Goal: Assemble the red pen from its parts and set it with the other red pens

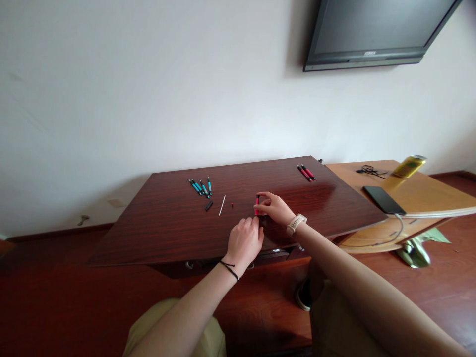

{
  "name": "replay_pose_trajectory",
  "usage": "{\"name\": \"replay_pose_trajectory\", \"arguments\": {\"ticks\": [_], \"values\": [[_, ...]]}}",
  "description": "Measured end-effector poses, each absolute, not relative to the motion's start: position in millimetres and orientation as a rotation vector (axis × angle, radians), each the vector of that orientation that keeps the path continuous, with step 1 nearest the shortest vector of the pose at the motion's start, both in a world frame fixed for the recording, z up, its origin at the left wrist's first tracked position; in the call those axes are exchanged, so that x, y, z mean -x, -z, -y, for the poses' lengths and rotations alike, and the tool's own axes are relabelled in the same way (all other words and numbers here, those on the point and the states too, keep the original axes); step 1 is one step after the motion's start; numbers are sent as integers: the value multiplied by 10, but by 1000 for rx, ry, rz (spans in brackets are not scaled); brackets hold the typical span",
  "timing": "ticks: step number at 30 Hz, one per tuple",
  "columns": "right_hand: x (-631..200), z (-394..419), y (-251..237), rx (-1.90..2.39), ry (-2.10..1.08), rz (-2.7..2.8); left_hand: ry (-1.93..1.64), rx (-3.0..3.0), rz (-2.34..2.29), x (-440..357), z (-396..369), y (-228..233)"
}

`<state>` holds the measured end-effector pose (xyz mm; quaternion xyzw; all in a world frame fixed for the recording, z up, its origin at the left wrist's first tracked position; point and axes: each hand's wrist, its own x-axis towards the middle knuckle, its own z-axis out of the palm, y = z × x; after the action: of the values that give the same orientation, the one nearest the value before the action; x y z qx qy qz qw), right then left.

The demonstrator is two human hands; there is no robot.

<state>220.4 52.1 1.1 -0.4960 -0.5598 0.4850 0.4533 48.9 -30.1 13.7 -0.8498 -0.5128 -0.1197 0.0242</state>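
Observation:
My right hand pinches a red pen barrel with dark parts, held nearly upright above the table. My left hand is closed just below, its fingers curled at the barrel's lower end; the back of the hand hides most of its grip. To the left of the hands lie a small red piece, a thin white stick like a pen refill and a short black tube, all apart from each other.
On the dark wooden table, several blue pens lie at the back left and red pens at the back right. A lower side table bears a phone, a black cable and a yellow can.

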Motion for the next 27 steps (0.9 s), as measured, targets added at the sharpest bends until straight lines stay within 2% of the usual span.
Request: {"name": "replay_pose_trajectory", "arguments": {"ticks": [5,9,27], "values": [[-2285,-508,-169,855,-1801,696,393,2613,1557,-488,293,-97],[-2355,-507,-279,689,-2053,377,387,2613,1549,-483,295,-82],[-2324,-512,-223,705,-1973,409,405,2632,1551,-486,283,-94]]}}
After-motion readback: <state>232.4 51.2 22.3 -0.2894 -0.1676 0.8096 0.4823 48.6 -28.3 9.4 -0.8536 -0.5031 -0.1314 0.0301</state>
